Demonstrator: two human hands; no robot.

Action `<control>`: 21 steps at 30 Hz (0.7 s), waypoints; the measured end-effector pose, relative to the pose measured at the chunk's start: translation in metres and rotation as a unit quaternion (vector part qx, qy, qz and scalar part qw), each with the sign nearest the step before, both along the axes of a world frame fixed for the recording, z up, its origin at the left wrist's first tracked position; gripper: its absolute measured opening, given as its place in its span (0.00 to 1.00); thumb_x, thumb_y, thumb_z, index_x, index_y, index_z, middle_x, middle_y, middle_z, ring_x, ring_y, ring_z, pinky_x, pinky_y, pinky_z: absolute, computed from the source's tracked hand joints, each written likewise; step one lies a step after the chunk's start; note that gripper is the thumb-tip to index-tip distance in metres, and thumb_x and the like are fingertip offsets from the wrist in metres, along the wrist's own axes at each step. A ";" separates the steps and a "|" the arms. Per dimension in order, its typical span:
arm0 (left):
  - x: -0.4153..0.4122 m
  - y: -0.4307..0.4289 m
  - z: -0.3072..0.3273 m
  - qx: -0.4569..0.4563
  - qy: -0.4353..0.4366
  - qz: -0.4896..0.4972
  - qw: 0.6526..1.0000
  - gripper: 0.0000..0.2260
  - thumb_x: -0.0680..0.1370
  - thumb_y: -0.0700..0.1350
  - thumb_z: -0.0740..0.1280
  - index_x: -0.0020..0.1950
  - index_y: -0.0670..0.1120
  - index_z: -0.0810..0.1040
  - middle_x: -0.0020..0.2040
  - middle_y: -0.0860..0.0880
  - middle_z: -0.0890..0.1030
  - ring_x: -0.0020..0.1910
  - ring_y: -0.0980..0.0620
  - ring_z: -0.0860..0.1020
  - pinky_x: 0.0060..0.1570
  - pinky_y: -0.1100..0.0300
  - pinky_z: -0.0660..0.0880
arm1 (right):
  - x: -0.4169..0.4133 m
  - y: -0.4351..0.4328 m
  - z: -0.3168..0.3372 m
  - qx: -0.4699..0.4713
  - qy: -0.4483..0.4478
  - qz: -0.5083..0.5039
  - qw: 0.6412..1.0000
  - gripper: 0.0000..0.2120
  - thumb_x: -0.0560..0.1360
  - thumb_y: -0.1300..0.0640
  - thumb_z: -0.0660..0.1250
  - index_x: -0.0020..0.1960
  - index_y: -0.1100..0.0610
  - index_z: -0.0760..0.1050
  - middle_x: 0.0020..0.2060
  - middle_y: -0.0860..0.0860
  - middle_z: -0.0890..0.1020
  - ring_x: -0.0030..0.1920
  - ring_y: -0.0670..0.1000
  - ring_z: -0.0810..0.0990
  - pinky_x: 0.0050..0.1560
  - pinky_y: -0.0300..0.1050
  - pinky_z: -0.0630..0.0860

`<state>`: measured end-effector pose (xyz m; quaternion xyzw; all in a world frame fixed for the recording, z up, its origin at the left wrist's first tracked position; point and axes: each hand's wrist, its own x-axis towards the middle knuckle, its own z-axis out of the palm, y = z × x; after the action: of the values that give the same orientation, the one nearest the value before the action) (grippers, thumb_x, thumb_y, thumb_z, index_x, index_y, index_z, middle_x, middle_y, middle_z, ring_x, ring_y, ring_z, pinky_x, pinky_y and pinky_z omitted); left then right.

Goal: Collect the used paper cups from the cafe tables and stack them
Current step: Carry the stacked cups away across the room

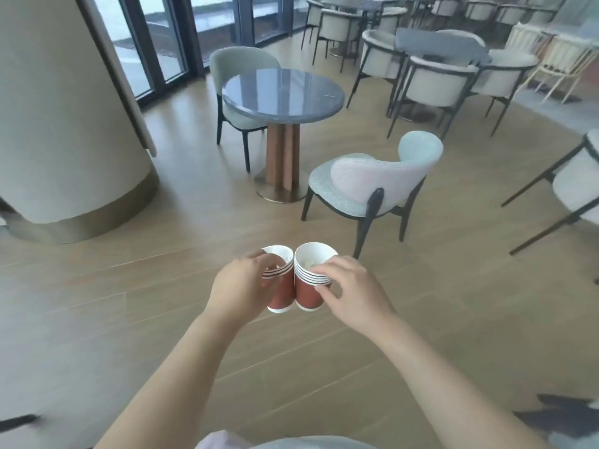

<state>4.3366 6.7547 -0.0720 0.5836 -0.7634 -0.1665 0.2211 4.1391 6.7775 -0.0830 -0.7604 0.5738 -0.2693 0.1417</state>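
Note:
Two stacks of red paper cups with white rims are held side by side above the wooden floor, their sides touching. My left hand (241, 286) grips the left stack (281, 288), which shows several nested rims. My right hand (351, 293) holds the right stack (309, 286) with fingertips on its rims; something pale lies inside its top cup. Both stacks are upright, tilted slightly away from me.
A round grey table (282, 94) on a wooden pedestal stands ahead, with a pale chair (372, 186) at its near right and another (240, 72) behind it. A large round column (64, 124) rises at left. More tables and chairs fill the back right.

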 end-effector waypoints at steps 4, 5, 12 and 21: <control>-0.053 -0.035 -0.003 0.006 -0.010 -0.052 0.999 0.08 0.72 0.44 0.65 0.49 0.53 0.79 0.46 0.54 0.80 0.42 0.47 0.78 0.37 0.53 0.76 | -0.050 -0.016 -0.005 0.004 -0.019 -0.062 0.998 0.12 0.70 0.62 0.69 0.52 0.52 0.79 0.46 0.47 0.81 0.51 0.50 0.76 0.48 0.42 0.73; -0.062 -0.044 -0.004 0.009 -0.017 -0.059 0.998 0.09 0.72 0.45 0.65 0.49 0.54 0.79 0.46 0.55 0.80 0.42 0.47 0.78 0.37 0.54 0.75 | -0.058 -0.020 -0.007 0.006 -0.023 -0.073 0.997 0.12 0.70 0.62 0.69 0.52 0.52 0.79 0.46 0.47 0.81 0.51 0.50 0.76 0.49 0.41 0.73; -0.125 -0.114 -0.016 0.031 -0.030 -0.116 0.992 0.08 0.73 0.46 0.65 0.50 0.57 0.79 0.46 0.56 0.79 0.43 0.49 0.78 0.37 0.57 0.74 | -0.115 -0.065 -0.022 0.050 -0.039 -0.127 0.990 0.13 0.71 0.61 0.68 0.54 0.52 0.78 0.48 0.48 0.80 0.52 0.50 0.76 0.51 0.45 0.74; -0.259 -0.244 -0.028 0.063 -0.034 -0.238 0.969 0.09 0.71 0.45 0.66 0.51 0.53 0.79 0.46 0.54 0.80 0.44 0.50 0.78 0.40 0.56 0.75 | -0.233 -0.172 -0.024 0.088 0.010 -0.203 0.975 0.13 0.72 0.59 0.68 0.56 0.53 0.77 0.51 0.48 0.79 0.55 0.51 0.75 0.52 0.44 0.72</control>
<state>4.0777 6.5107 -0.0999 0.4033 -0.8753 -0.2419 0.1124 3.9064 6.6053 -0.1070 -0.6150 0.7394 -0.2328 0.1446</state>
